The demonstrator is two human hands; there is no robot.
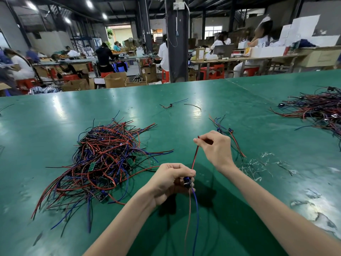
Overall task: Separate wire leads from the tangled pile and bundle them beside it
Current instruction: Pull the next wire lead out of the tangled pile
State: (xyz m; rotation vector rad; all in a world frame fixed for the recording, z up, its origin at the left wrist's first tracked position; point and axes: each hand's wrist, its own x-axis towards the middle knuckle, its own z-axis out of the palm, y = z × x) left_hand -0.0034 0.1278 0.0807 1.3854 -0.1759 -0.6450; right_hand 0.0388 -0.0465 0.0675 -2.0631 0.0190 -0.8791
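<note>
A tangled pile of red, blue and black wire leads (pixel 103 163) with small circuit boards lies on the green table (pixel 184 117), left of centre. My left hand (pixel 171 179) is shut on one lead's small blue board (pixel 187 181); blue and red wires hang down from it toward me. My right hand (pixel 215 146) pinches the far end of that lead's red and black wire (pixel 194 157), stretched taut between the two hands. A few separated leads (pixel 228 133) lie just beyond my right hand.
A second heap of leads (pixel 319 108) sits at the right edge. Two stray wires (pixel 175 105) lie farther back. Clear plastic scraps (pixel 258 165) litter the table on the right. Beyond the table edge, people work at benches among boxes and red stools.
</note>
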